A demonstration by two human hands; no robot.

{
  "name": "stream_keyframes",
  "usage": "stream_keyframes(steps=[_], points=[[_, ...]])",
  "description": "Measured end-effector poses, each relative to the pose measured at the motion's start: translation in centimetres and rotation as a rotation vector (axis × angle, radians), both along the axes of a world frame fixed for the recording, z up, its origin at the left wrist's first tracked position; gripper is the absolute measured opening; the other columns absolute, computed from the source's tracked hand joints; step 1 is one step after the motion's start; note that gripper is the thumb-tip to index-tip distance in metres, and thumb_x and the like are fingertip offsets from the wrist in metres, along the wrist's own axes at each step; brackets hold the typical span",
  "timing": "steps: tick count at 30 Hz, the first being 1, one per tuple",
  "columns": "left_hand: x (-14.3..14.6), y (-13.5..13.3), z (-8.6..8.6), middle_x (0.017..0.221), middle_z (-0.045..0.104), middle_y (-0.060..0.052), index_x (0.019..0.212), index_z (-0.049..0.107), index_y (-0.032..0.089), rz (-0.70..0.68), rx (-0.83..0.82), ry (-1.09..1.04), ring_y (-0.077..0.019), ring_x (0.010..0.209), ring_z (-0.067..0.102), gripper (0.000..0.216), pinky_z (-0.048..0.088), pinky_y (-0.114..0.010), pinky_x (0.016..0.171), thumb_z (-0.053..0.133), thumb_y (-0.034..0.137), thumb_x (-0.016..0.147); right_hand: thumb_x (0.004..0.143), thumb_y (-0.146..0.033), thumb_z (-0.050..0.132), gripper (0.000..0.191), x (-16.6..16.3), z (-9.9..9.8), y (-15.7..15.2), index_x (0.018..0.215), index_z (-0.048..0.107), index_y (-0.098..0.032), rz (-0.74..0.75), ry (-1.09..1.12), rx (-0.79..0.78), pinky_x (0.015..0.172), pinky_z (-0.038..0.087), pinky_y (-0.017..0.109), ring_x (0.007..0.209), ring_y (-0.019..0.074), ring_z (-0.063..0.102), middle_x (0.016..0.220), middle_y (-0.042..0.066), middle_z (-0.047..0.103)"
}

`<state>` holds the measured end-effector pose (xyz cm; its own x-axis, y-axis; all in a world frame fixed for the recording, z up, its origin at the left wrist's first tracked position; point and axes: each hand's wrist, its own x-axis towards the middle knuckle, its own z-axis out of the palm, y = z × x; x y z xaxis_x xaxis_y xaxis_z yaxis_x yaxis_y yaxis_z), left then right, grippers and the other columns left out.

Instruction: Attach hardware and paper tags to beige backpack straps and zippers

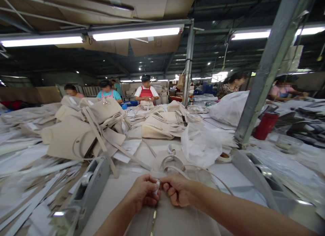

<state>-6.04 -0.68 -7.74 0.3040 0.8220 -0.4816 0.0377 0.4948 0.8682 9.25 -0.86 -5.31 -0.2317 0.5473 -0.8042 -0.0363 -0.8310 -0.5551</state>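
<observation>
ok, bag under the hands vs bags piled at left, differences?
The near bag lies flat, gold zip showing; the piled bags are heaped and tilted, straps trailing. The left hand and right hand pinch a white tab over the near bag; nobody touches the piled bags. Both beige.

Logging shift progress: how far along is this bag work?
Done: a bag pile lies ahead; finished or waiting, I cannot tell. In hand: left hand and right hand pinch a small white piece above the bag at the near edge. Left: at least this bag.
</observation>
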Motion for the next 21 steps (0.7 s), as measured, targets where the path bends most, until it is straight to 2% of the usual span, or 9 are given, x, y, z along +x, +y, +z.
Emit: stream_keyframes(steps=[3, 5, 7, 10, 13, 16, 21], points=[[0.4, -0.7, -0.3, 0.051, 0.064, 0.001, 0.081, 0.049, 0.020, 0.020, 0.087, 0.047, -0.0109, 0.040, 0.055, 0.035, 0.039, -0.016, 0.036, 0.072, 0.027, 0.055, 0.093, -0.021, 0.044, 0.050, -0.6, -0.7, -0.2, 0.044, 0.035, -0.019, -0.044, 0.004, 0.004, 0.025, 0.014, 0.010, 0.022, 0.0004, 0.016, 0.030, -0.011, 0.023], [0.4, -1.0, -0.4, 0.051, 0.064, 0.002, 0.083, 0.048, 0.021, 0.019, 0.121, 0.086, -0.0113, 0.039, 0.056, 0.033, 0.039, -0.016, 0.036, 0.069, 0.033, 0.061, 0.093, -0.019, 0.042, 0.051, -0.6, -1.0, -0.3, 0.043, 0.033, -0.019, -0.057, 0.015, 0.000, 0.025, 0.013, 0.009, 0.022, 0.0004, 0.016, 0.029, -0.011, 0.022], [0.0, -1.0, -0.3, 0.052, 0.065, 0.001, 0.085, 0.046, 0.021, 0.024, 0.091, 0.108, -0.0113, 0.039, 0.057, 0.026, 0.040, -0.016, 0.036, 0.060, 0.040, 0.072, 0.094, -0.019, 0.041, 0.051, -0.3, -1.2, -0.3, 0.043, 0.034, -0.019, -0.062, 0.045, -0.004, 0.025, 0.014, 0.009, 0.023, 0.0004, 0.017, 0.029, -0.011, 0.023], [-0.7, -0.8, 0.0, 0.052, 0.066, -0.002, 0.083, 0.043, 0.021, 0.046, -0.001, 0.115, -0.0122, 0.039, 0.058, 0.013, 0.041, -0.017, 0.036, 0.045, 0.034, 0.081, 0.095, -0.019, 0.039, 0.051, 0.2, -1.6, -0.1, 0.045, 0.035, -0.019, -0.067, 0.104, -0.011, 0.026, 0.015, 0.010, 0.024, 0.0004, 0.018, 0.030, -0.011, 0.025], [-1.0, -0.6, 0.0, 0.056, 0.068, -0.008, 0.080, 0.048, 0.018, 0.045, -0.035, 0.126, -0.0153, 0.042, 0.062, 0.008, 0.044, -0.019, 0.037, 0.046, 0.024, 0.076, 0.096, -0.019, 0.038, 0.049, 0.5, -2.1, 0.1, 0.046, 0.035, -0.019, -0.066, 0.141, -0.021, 0.028, 0.016, 0.009, 0.025, 0.0006, 0.020, 0.032, -0.011, 0.026], [-0.7, -0.4, 0.0, 0.059, 0.070, -0.012, 0.078, 0.055, 0.014, 0.040, -0.064, 0.121, -0.0179, 0.046, 0.066, 0.012, 0.049, -0.022, 0.041, 0.049, 0.018, 0.068, 0.095, -0.019, 0.039, 0.048, 0.3, -2.5, 0.2, 0.047, 0.035, -0.019, -0.068, 0.124, -0.021, 0.027, 0.016, 0.010, 0.026, 0.0012, 0.019, 0.033, -0.011, 0.026], [-0.4, 0.2, -0.1, 0.058, 0.067, -0.007, 0.074, 0.060, 0.013, 0.049, -0.098, 0.089, -0.0178, 0.052, 0.068, 0.018, 0.053, -0.023, 0.046, 0.055, 0.014, 0.057, 0.091, -0.018, 0.043, 0.048, -0.3, -2.4, -0.2, 0.044, 0.033, -0.019, -0.092, 0.032, 0.003, 0.026, 0.013, 0.010, 0.025, 0.0014, 0.014, 0.032, -0.010, 0.024]])
